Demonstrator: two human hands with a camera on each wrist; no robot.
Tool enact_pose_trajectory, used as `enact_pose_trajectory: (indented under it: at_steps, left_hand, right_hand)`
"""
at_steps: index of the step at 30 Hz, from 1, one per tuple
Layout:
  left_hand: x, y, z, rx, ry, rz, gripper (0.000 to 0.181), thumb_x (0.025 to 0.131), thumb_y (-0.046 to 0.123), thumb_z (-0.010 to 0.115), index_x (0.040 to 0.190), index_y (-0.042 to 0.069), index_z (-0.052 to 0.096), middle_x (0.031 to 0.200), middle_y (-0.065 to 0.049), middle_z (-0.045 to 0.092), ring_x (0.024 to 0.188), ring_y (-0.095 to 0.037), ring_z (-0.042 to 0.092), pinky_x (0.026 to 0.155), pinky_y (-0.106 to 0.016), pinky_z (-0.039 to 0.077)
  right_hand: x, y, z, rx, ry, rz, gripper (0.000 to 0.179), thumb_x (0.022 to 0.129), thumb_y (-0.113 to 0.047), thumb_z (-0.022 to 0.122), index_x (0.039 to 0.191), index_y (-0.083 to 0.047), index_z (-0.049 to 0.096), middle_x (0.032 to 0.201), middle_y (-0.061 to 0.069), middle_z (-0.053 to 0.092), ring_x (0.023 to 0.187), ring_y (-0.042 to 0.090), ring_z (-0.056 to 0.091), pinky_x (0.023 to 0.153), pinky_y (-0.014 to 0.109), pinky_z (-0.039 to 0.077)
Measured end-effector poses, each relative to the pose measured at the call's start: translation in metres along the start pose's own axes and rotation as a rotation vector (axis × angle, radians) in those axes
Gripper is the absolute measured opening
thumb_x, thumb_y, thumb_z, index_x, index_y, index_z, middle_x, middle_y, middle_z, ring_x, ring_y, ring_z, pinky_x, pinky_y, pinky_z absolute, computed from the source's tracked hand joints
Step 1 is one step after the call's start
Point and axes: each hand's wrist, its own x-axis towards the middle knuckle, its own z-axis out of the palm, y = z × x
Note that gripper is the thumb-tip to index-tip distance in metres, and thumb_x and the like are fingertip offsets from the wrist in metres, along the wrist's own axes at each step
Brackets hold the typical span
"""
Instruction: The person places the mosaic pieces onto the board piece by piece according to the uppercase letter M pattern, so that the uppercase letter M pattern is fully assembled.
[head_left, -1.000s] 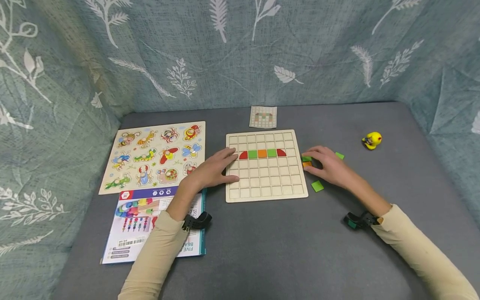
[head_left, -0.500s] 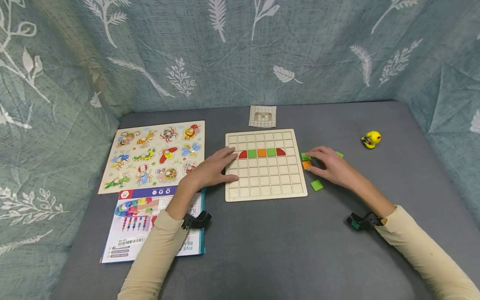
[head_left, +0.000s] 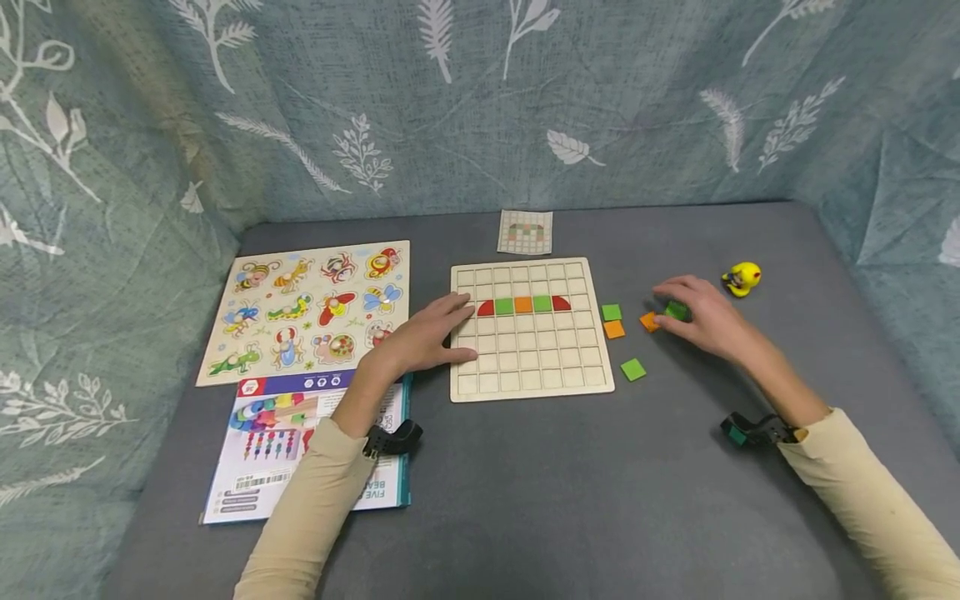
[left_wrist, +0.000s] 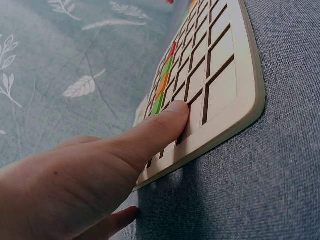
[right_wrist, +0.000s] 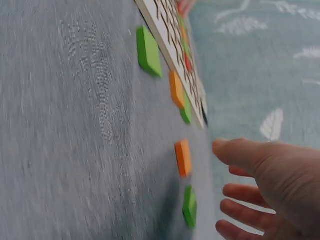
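A square wooden grid board (head_left: 532,367) lies mid-table with a row of red, green and orange pieces (head_left: 523,305) in its cells. My left hand (head_left: 423,337) rests at the board's left edge, fingers and thumb extended; in the left wrist view the thumb (left_wrist: 165,117) lies over the edge cells. My right hand (head_left: 708,317) hovers with parted fingers over an orange tile (head_left: 648,322) and a green tile (head_left: 677,311). The right wrist view shows nothing in its grasp. Beside the board's right edge lie a green tile (head_left: 611,312), an orange tile (head_left: 614,330) and another green tile (head_left: 633,369).
A small pattern card (head_left: 525,232) lies behind the board. To the left are an insect peg puzzle (head_left: 315,287) and a printed box (head_left: 236,467), partly under the left forearm. A yellow toy figure (head_left: 742,279) stands beyond the right hand. Patterned curtains surround the table.
My right hand has left the green and orange tiles beside the board and moved right, over the farther tiles. That orange tile now shows. The left hand has stayed put.
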Motion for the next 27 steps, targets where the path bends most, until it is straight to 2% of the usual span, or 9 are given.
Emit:
enact_pose_trajectory:
  at_steps: [7,16,27]
  left_hand:
    - [-0.0007,0.0003,0.0007,-0.004,-0.001,-0.003,0.081,0.091,0.045,0.065,0.154,0.011,0.027,0.163,-0.011,0.017,0.152,-0.031,0.014,0.119,-0.052,0.026]
    - [-0.0009,0.0002,0.0005,-0.001,0.006,-0.002,0.08,0.091,0.044,0.064,0.154,0.01,0.028,0.163,-0.011,0.018,0.151,-0.032,0.015,0.119,-0.052,0.026]
    - [-0.0008,0.0017,-0.0012,-0.001,0.004,0.0,0.08,0.091,0.045,0.065,0.154,0.011,0.028,0.163,-0.011,0.018,0.151,-0.032,0.015,0.118,-0.053,0.026]
  right_hand:
    - [-0.0074,0.0107,-0.0057,0.018,-0.031,0.004,0.042,0.085,-0.009,0.073,0.123,0.006,0.061,0.124,0.027,0.056,0.116,0.045,0.052,0.095,0.059,0.042]
    - [-0.0054,0.0078,-0.0065,0.016,-0.067,0.014,0.041,0.087,-0.012,0.073,0.124,0.004,0.062,0.128,0.027,0.055,0.119,0.044,0.05,0.098,0.06,0.04]
    - [-0.005,0.0061,-0.0057,0.045,-0.067,0.015,0.041,0.086,-0.01,0.073,0.123,0.003,0.063,0.127,0.027,0.056,0.119,0.045,0.05,0.098,0.06,0.04]
